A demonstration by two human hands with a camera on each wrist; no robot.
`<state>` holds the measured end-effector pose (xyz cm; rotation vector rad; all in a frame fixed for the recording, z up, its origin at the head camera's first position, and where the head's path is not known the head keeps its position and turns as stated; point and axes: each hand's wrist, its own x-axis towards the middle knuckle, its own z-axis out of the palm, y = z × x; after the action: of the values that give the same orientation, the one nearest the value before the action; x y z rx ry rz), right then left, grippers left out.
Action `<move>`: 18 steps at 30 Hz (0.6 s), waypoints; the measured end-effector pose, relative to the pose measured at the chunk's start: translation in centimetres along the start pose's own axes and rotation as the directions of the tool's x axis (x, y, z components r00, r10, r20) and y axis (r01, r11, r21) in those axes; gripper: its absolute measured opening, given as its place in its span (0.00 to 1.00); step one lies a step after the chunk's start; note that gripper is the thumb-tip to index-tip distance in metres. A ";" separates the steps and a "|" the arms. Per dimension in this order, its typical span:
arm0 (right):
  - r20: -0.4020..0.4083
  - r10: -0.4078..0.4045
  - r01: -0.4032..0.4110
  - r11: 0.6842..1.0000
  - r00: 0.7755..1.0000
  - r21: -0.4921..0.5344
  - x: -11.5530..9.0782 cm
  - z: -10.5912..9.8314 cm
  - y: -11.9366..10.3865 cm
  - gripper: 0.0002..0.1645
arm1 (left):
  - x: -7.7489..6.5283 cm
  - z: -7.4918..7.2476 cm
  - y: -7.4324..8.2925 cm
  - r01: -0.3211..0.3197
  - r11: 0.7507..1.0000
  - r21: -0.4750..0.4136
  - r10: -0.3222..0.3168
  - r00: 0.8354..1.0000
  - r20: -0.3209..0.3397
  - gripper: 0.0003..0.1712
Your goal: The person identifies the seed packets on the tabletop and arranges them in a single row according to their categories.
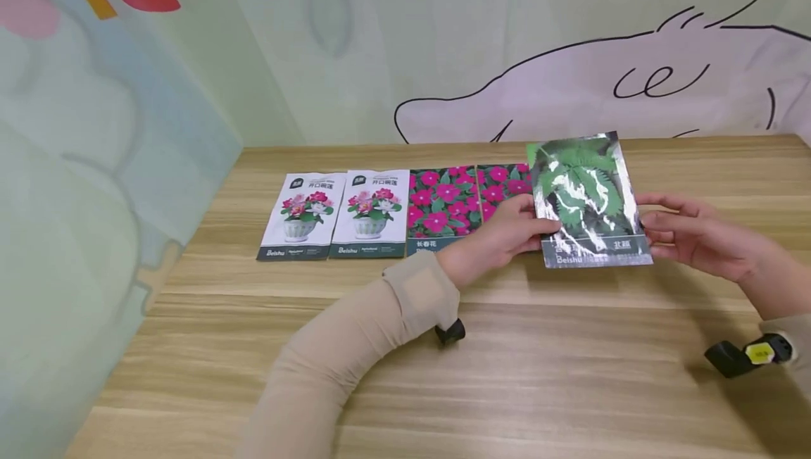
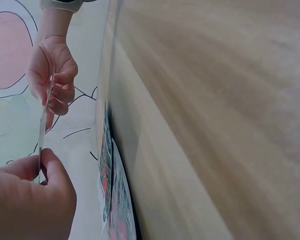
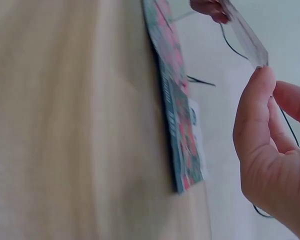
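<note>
A glossy seed packet (image 1: pixel 586 195) with green serrated leaves and a dark lower band is held up above the table. My left hand (image 1: pixel 497 234) pinches its left edge between thumb and fingers. At the opposite edge, my right hand (image 1: pixel 709 237) grips it with thumb and fingertips. From the left wrist view, the packet (image 2: pixel 43 120) is seen nearly edge-on between both hands. In the right wrist view, the thumb and fingers of the right hand (image 3: pixel 265 135) meet at the packet's edge (image 3: pixel 250 42).
On the wooden table (image 1: pixel 507 374), a row lies at the back: two white packets with potted flowers (image 1: pixel 304 216), (image 1: pixel 370 212), then two pink-flower packets (image 1: pixel 443 202), (image 1: pixel 500 181). The left arm partly covers the pink ones. A painted wall (image 1: pixel 355 93) stands behind the table.
</note>
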<state>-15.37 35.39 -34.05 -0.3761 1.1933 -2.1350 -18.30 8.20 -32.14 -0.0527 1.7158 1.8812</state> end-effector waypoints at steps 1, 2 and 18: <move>0.001 -0.010 0.009 1.000 1.000 0.008 0.0 -0.1 -0.2 0.29 | 0.2 0.1 0.1 -0.005 1.000 -0.001 0.005 1.000 0.000 0.16; -0.003 -0.020 0.020 1.000 1.000 0.017 -0.1 -0.3 -0.4 0.29 | 0.4 0.1 0.2 -0.011 1.000 0.004 0.011 1.000 0.004 0.14; -0.126 -0.049 0.053 0.998 0.991 0.027 -0.6 -2.5 -2.3 0.28 | 2.2 2.9 0.7 -0.037 0.999 -0.023 0.036 0.998 -0.045 0.13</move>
<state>-17.15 38.25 -33.47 -0.2651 1.2315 -2.2459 -19.46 11.77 -31.88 -0.0737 1.7349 1.9412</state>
